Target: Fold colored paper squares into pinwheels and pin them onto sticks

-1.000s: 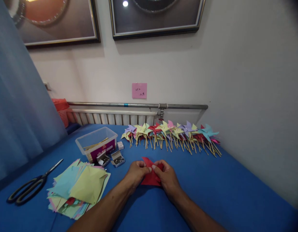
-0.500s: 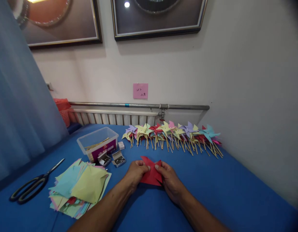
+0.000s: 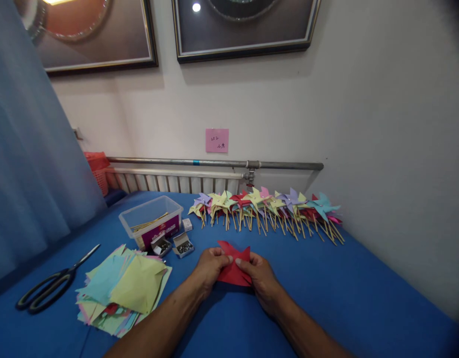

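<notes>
Red paper (image 3: 234,268): a cut red sheet lying on the blue tabletop (image 3: 363,298) right in front of the person, near the middle, with a couple of points sticking up at the far edge. Looks partly folded, pinwheel style.
Left hand (image 3: 210,267): fingertips pinching the paper's left side, thumb and fingers pressed together on a flap, I'd guess so it can't spring back.
Right hand (image 3: 260,274): same deal on the right side, fingers closed on the paper and holding it down against the table.
Finished pinwheels (image 3: 267,206): a long row on sticks, laid along the far edge by the wall, well apart from the hands, probably so they don't get squashed.
Paper stack (image 3: 125,288): pastel sheets to the left, near the left forearm, easy to grab.
Scissors (image 3: 52,287): further left, blades closed.
Clear tub (image 3: 151,221): behind the stack, sticks inside.
Small boxes (image 3: 173,244): two open ones just beside the tub, tiny metal bits inside, can't tell exactly what.
</notes>
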Motion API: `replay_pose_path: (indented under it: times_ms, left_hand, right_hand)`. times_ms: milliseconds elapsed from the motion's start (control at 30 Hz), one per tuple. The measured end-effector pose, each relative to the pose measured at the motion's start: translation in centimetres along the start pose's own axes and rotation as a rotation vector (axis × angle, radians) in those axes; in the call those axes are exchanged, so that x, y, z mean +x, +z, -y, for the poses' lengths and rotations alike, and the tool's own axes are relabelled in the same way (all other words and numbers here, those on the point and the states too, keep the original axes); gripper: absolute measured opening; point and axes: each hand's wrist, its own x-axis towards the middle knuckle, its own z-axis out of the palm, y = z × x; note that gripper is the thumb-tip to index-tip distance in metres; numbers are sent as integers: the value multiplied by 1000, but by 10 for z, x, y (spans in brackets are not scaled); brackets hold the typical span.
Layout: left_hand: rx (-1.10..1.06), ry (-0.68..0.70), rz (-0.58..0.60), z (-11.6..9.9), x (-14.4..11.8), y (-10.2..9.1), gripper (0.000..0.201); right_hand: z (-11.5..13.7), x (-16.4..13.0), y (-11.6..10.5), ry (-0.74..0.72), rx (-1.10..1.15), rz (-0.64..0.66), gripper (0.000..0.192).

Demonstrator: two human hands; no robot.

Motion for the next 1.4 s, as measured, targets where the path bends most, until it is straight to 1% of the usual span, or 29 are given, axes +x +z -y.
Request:
replay_pose_path:
  times_ms: [100, 200, 400, 667, 800, 900, 1000, 1100, 1167, 1267, 1300, 1400]
  left_hand:
    - [7, -11, -8, -2, -2, 2, 25]
    - [2, -15, -15, -4, -3, 4, 24]
    - [2, -4, -5, -3, -3, 4, 23]
    - [-5, 0, -21, -1, 0, 4, 23]
    - [-14, 19, -52, -1, 3, 0, 24]
    - [-35, 30, -79, -3, 5, -3, 24]
    - [-54, 31, -108, -5, 6, -6, 22]
    - [-70, 29, -122, -6, 7, -7, 19]
    - [-69, 37, -128, -6, 7, -8, 18]
    - [-54, 47, -142, -6, 8, -8, 18]
    - [-52, 46, -141, -6, 8, -8, 18]
    - [-52, 40, -130, -5, 8, -8, 19]
  right_hand:
    - [-2, 2, -1, -14, -15, -23, 41]
    - [-4, 4, -2, -23, -21, -35, 40]
    - [-7, 6, -4, -4, -26, -30, 38]
    - [-5, 4, -1, -31, -33, -6, 40]
    - [-4, 7, -5, -94, -32, -39, 38]
    - [0, 7, -8, -155, -130, -68, 43]
    - [5, 4, -7, -224, -200, -37, 47]
    - [6, 0, -3, -239, -237, 14, 48]
    - [5, -2, -3, -262, -291, 33, 43]
    - [4, -4, -4, -302, -402, 40, 27]
    - [5, -4, -4, -306, -432, 41, 24]
    - [7, -5, -5, -302, -475, 38, 25]
